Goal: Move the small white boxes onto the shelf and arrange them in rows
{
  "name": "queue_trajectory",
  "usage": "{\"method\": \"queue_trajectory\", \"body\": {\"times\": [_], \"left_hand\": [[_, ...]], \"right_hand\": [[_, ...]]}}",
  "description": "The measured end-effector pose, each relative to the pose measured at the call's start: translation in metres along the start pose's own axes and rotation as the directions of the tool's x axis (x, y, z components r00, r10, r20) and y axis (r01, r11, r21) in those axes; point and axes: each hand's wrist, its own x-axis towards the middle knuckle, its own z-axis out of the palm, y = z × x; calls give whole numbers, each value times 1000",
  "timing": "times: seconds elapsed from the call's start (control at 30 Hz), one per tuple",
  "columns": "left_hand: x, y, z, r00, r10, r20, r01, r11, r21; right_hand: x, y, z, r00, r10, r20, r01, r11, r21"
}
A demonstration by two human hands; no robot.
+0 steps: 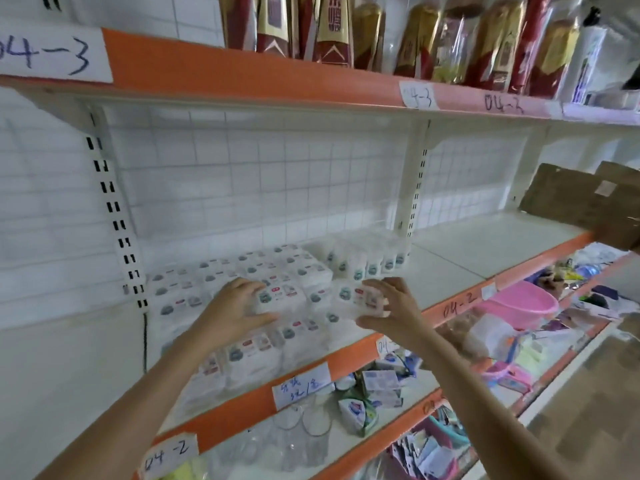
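Small white boxes (277, 289) lie packed in rows on the left part of the middle shelf (485, 244), flat ones at the front and upright ones (367, 265) in a row behind them near the back wall. The left hand (235, 310) rests on top of the flat boxes, fingers spread and fairly straight, thumb reaching toward the right; its grip is wide and holds nothing that can be made out. The right hand (388, 306) is just beside the stack at its right edge, fingers spread around one white box (360, 299) that it holds at the side, thumb underneath; the picture is blurred, so the exact contact is hard to tell. A brown cardboard box (585, 199) stands at the far right of the same shelf, well apart from the white boxes. Paper labels (301, 386) are stuck on the orange shelf edge. On the shelf above stand red and gold packages (332, 26). Below, a pink basin (519, 303) and clear glasses (304, 431) sit among mixed goods.
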Motion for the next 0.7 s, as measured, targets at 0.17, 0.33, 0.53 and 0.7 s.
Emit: {"method": "queue_trajectory", "body": {"times": [0.17, 0.33, 0.53, 0.7], "left_hand": [[21, 4, 17, 996, -83, -27, 87, 979, 184], [20, 18, 32, 976, -212, -54, 218, 937, 274], [12, 39, 46, 913, -367, -176, 384, 921, 70], [17, 49, 52, 864, -449, -230, 466, 884, 25]], "right_hand": [[82, 29, 14, 954, -153, 259, 167, 985, -34], [117, 55, 29, 869, -311, 385, 274, 950, 149], [130, 68, 44, 816, -471, 335, 395, 878, 271], [141, 72, 50, 811, -482, 332, 360, 857, 368]]}}
